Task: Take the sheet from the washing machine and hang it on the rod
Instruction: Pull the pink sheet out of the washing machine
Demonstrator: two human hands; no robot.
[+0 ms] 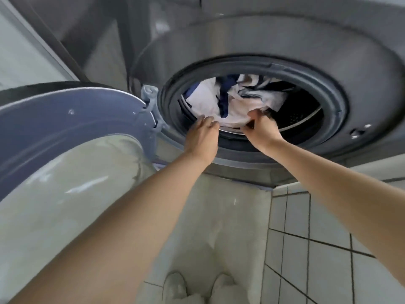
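Note:
A crumpled white sheet (238, 99) with dark blue stripes lies bunched in the drum of the grey front-loading washing machine (361, 84). My left hand (202, 137) reaches into the drum mouth, and its fingertips touch the sheet's lower left edge. At the sheet's lower right edge, my right hand (262, 128) has its fingers curled into the cloth. The rod is not in view.
The round machine door (65, 123) stands swung open to the left, close to my left forearm. A dark rubber seal (328, 93) rings the drum opening. Pale tiled floor (306, 238) lies below, with my two feet in white slippers (197, 286) at the bottom edge.

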